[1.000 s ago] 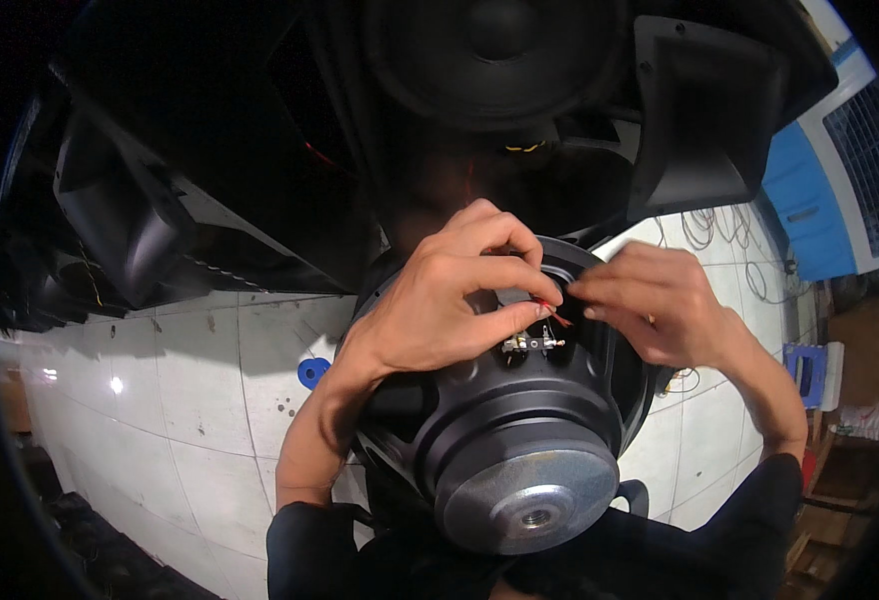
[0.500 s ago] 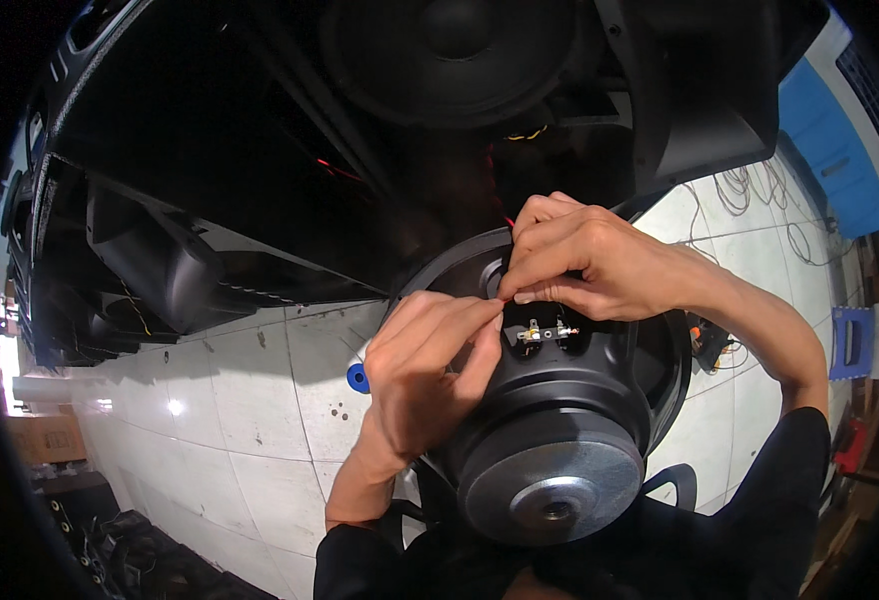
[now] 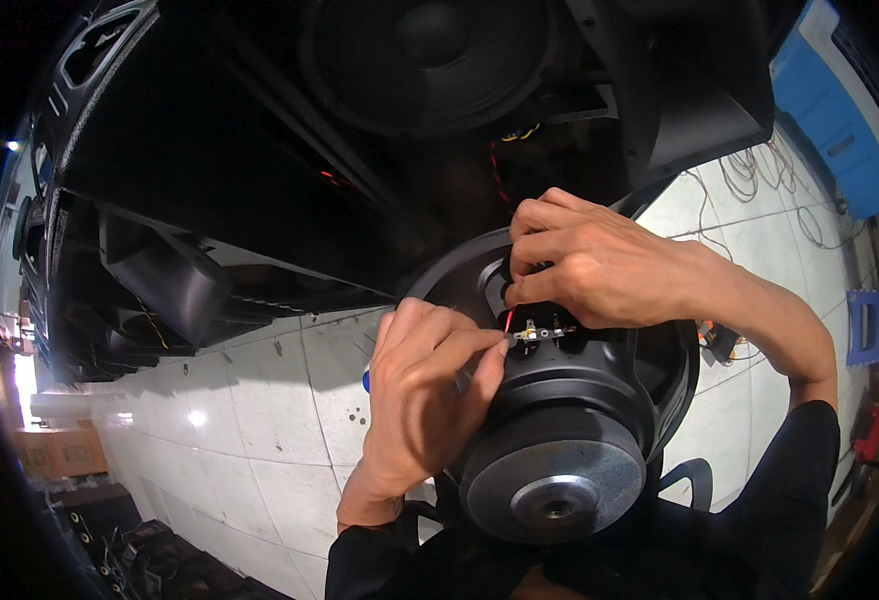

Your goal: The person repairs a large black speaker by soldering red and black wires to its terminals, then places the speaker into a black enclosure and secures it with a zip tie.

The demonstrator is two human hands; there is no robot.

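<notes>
A large black loudspeaker driver [image 3: 595, 390] sits in front of me, its round magnet [image 3: 520, 492] facing up toward me. My left hand [image 3: 422, 385] pinches the lower end of a red wire [image 3: 510, 320] between thumb and forefinger. That end is right beside the small metal terminals [image 3: 545, 334] on the driver's frame; whether they touch, I cannot tell. Higher up, the fingers of my right hand [image 3: 600, 265] are curled closed around the same wire, above the terminals. Its fingertips are partly hidden. The wire's upper part runs back into the dark cabinet.
A black speaker cabinet [image 3: 260, 150] fills the far side, with another round driver [image 3: 435, 60] inside. Loose cables [image 3: 760, 175] lie on the tiled floor [image 3: 260, 410] at right, near a blue-and-white container [image 3: 835, 120]. A blue stool [image 3: 868, 328] stands farther right.
My left hand has moved slightly down toward the terminals with the wire end. A short stretch of red wire now shows between my hands, which are farther apart. The view has shifted a little.
</notes>
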